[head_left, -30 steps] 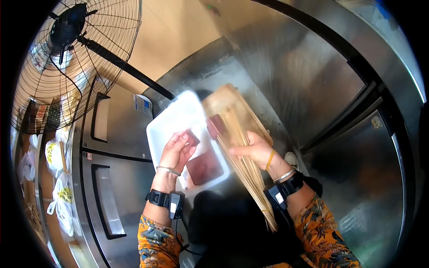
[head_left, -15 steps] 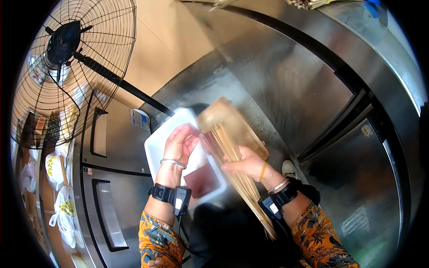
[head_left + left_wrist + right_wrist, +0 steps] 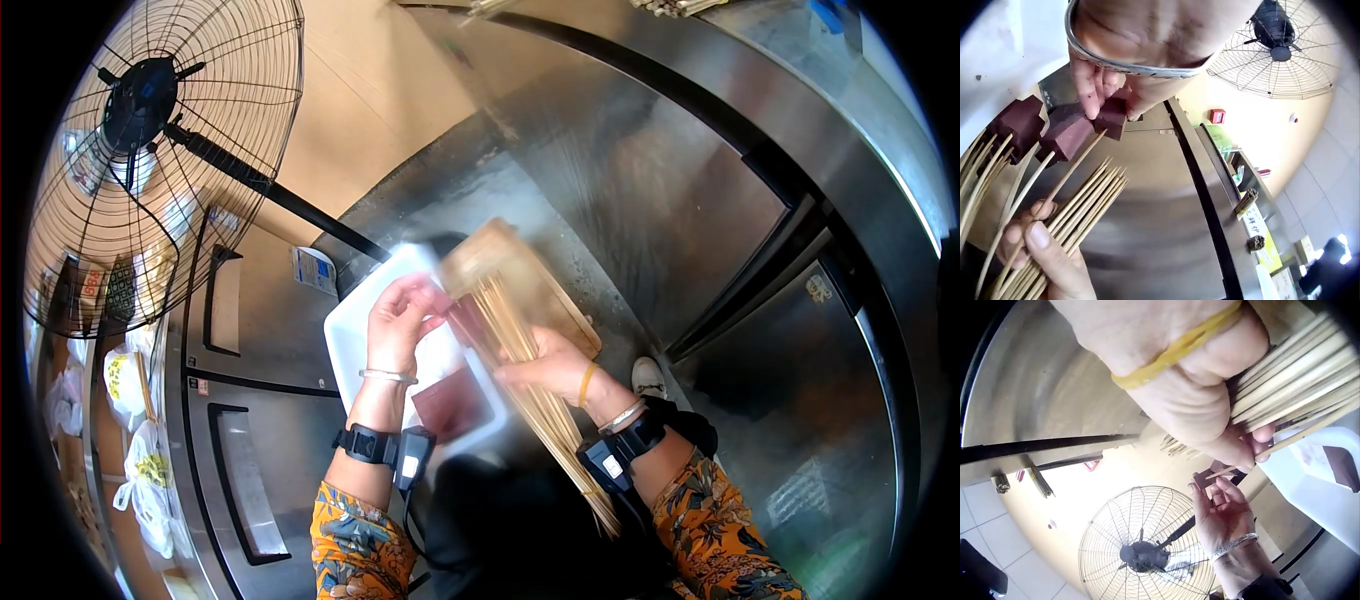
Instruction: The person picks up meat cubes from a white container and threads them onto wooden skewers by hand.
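Note:
My left hand (image 3: 398, 325) pinches a dark red, smooth-cut block (image 3: 1112, 117) between fingertips and thumb. Bamboo skewers (image 3: 548, 415) lie bundled in my right hand (image 3: 556, 366), which grips them partway along. One single skewer (image 3: 1075, 165) stands apart from the bundle, held by the right thumb and fingers, its tip right at the pinched block. More dark red blocks (image 3: 1067, 133) sit beside it at the ends of other skewers. Below the left hand, a large dark red slab (image 3: 460, 405) lies in a white plastic tub (image 3: 343, 335).
A brown tray or board (image 3: 560, 290) lies beyond the skewers, beside the tub. At the left stands a fan (image 3: 145, 105) with a wire cage, near steel cabinet doors (image 3: 270, 350). Steel doors (image 3: 650, 180) also run along the right. A shoe (image 3: 648, 378) shows on the floor.
My left hand has moved up and right from over the slab, bringing its block to the skewer tips. The right hand keeps its grip on the bundle. The head view has shifted slightly.

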The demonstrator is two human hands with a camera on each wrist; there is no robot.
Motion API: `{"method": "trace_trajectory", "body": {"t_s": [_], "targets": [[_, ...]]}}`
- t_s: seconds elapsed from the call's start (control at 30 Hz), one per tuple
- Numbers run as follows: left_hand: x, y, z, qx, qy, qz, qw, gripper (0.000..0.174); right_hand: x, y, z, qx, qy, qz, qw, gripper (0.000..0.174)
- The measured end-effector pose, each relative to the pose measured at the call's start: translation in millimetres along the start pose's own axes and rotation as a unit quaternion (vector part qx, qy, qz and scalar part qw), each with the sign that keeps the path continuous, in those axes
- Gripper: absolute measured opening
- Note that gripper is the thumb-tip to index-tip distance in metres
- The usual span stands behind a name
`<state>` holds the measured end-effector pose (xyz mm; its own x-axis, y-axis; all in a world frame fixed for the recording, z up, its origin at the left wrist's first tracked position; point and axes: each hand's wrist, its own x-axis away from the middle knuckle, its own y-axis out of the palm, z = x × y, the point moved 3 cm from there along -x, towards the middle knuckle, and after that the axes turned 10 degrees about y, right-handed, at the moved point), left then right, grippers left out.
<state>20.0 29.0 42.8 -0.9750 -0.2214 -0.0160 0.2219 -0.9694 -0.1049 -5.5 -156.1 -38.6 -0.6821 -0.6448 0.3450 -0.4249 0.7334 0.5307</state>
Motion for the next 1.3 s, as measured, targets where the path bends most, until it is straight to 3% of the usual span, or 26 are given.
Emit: {"method": "trace_trajectory", "body": {"t_s": [0.6, 0.67, 0.73, 0.8, 0.87, 0.93, 1.0, 1.07, 1.2, 1.3], "targets": [[20, 10, -12, -0.09, 0.091, -0.055, 0.99, 0.024, -8, -6, 7, 0.053, -0.045, 0.021, 0.997, 0.026], [24, 4, -13, -0.087, 0.104, -0.06, 0.989, 0.037, -9, -6, 6, 0.051, -0.043, 0.031, 0.997, 0.026], [29, -11, -12, -0.117, 0.093, -0.048, 0.988, 0.039, -10, -6, 7, 0.027, -0.05, 0.044, 0.997, 0.026], [35, -42, -23, -0.339, 0.122, -0.042, 0.932, 0.024, -9, -8, 6, 0.029, -0.037, 0.044, 0.998, 0.025], [48, -76, -57, -0.458, 0.108, -0.104, 0.876, 0.021, -8, -8, 4, -0.016, -0.027, 0.016, 0.999, 0.024], [67, -81, -67, -0.509, 0.024, -0.162, 0.845, 0.027, -3, -6, -2, -0.026, -0.024, 0.004, 0.999, 0.023], [79, -76, -70, -0.496, -0.068, -0.19, 0.845, 0.027, 0, -2, -7, -0.056, -0.024, 0.002, 0.998, 0.023], [87, -67, -70, -0.492, -0.078, -0.216, 0.84, 0.026, 1, -2, -9, -0.043, -0.016, 0.007, 0.999, 0.024], [87, -57, -73, -0.576, -0.063, -0.261, 0.772, 0.023, -1, -6, -5, -0.035, 0.0, 0.029, 0.999, 0.025], [80, -75, -91, -0.271, -0.129, -0.218, 0.929, 0.013, -5, -10, 1, -0.055, -0.008, 0.027, 0.998, 0.026]]}}
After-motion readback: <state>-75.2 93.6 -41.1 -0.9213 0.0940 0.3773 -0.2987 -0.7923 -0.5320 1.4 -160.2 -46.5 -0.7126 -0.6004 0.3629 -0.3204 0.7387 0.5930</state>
